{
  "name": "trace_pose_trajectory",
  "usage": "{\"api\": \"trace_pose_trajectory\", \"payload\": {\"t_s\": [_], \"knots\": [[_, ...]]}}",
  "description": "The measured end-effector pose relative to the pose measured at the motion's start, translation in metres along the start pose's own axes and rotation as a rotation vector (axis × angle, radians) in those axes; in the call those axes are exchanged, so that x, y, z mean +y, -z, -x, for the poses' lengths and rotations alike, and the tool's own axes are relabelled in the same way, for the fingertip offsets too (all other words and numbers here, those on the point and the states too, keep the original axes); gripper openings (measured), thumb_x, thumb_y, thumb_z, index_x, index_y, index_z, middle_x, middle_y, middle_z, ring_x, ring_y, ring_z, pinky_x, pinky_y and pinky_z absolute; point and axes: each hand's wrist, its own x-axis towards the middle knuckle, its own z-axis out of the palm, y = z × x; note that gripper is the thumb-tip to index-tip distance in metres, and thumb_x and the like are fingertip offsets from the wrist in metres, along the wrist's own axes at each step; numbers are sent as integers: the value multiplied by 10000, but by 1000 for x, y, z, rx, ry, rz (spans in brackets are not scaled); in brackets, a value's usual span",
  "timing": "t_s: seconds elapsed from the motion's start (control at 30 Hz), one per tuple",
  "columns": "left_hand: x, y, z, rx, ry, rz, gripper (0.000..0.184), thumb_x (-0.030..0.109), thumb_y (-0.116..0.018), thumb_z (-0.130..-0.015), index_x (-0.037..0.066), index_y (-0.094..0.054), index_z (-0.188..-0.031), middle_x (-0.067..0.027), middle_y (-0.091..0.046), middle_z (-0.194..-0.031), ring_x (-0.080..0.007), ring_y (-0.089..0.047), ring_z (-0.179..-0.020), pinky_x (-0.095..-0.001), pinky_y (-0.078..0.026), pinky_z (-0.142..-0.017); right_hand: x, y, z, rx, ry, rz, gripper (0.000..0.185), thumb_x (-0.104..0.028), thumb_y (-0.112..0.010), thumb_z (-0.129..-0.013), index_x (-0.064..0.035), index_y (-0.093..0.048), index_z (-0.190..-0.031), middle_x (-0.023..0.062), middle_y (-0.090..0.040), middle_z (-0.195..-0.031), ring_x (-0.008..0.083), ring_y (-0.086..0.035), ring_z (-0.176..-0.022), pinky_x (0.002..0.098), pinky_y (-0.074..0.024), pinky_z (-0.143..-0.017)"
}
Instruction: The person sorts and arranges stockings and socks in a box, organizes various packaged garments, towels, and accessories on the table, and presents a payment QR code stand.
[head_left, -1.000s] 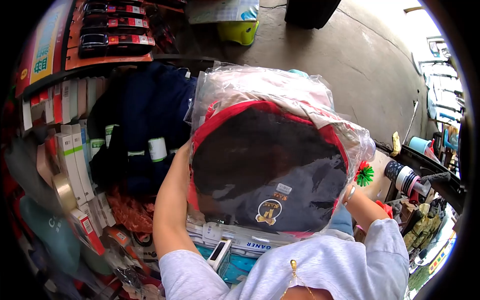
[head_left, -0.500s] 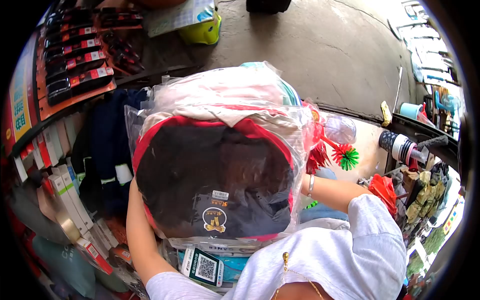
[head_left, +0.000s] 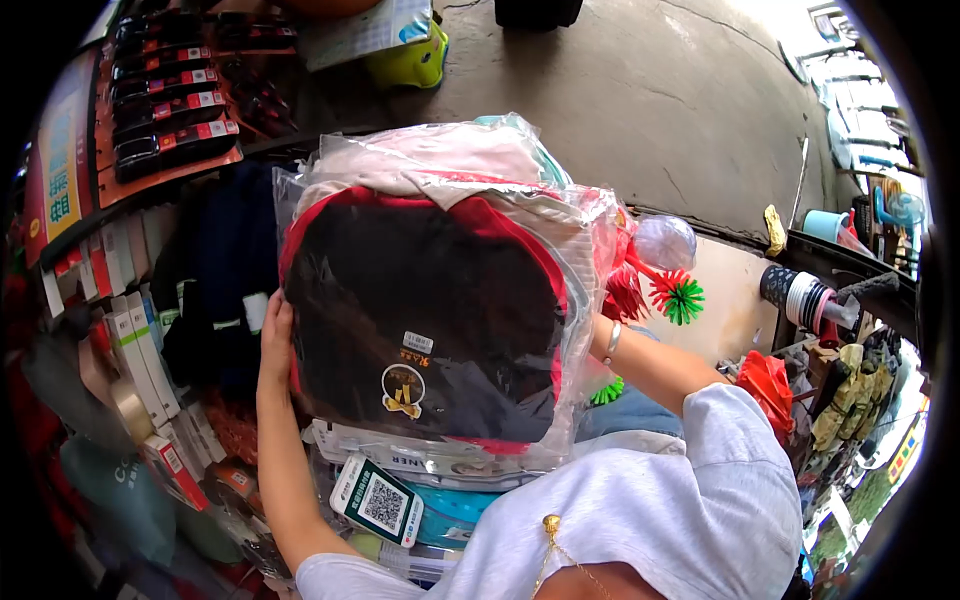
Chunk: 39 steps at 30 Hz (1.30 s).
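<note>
A stack of folded clothes in clear plastic bags is held between my two hands in front of my chest. The top bag [head_left: 440, 300] shows black fabric with red edging, a small label and a round gold-and-white emblem. Paler pink and white bagged clothes [head_left: 420, 155] stick out behind it. My left hand [head_left: 277, 335] grips the left side, with its fingers seen along the edge. At the right side, my right hand [head_left: 602, 335] presses against the plastic; its fingers are hidden behind the bag. A QR code card [head_left: 378, 500] lies just below the stack.
Packaged black goods [head_left: 175, 140] fill a rack at upper left. Narrow boxes [head_left: 135, 345] and dark clothing [head_left: 215, 290] stand left. Red and green tufted brushes [head_left: 678, 297], stacked cups [head_left: 795, 292] and a red bag [head_left: 765, 388] are at right. A green stool [head_left: 412, 60] stands on the floor.
The stack has shifted slightly upward and turned a little, showing more of its right side. My left hand's fingers, hidden before, now show on the left edge.
</note>
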Motion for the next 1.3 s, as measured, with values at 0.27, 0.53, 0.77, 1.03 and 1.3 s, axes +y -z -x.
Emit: {"api": "trace_pose_trajectory", "payload": {"t_s": [0.27,0.53,0.77,1.03,1.3], "knots": [[-26,14,8,296,-118,-394,573,411,-514,-927,47,-397,-1353,-121,-587,-1139,-181,-545,-1039,-283,-410,-912,-32,-13,-6,-111,-39,49,573,-416,-368,-967,-43,-306,-1396,146,-370,-1379,261,-383,-1241,339,-308,-1032],[74,-2,193,411,3,-541,547,396,-546,-912,95,-417,-1351,-162,-531,-1238,-220,-507,-1139,-317,-400,-936,-120,-32,66,-13,827,807,578,-370,-400,-957,-66,-256,-1427,148,-320,-1444,256,-291,-1345,422,-223,-1080],[21,-104,287,636,120,-595,622,294,-685,-794,48,-435,-1308,-206,-568,-1171,-301,-545,-1111,-362,-413,-928,-118,-191,116,-920,1963,909,587,-413,-441,-927,-53,-347,-1381,261,-262,-1437,387,-255,-1348,505,-179,-1082],[-39,-140,327,943,-221,-57,360,170,-581,-890,-9,-487,-1187,-108,-605,-1075,-179,-569,-969,-295,-432,-861,-55,-198,85,-1086,1350,1889,578,-377,-550,-867,-77,-412,-1341,190,-365,-1399,345,-285,-1332,457,-171,-1104],[-62,-177,364,1332,-742,643,357,141,-562,-914,28,-454,-1235,-99,-559,-1184,-193,-543,-1078,-348,-423,-942,-59,-174,34,-952,1471,2175,513,-348,-530,-879,-115,-448,-1329,146,-358,-1422,322,-258,-1351,463,-161,-1101]]}}
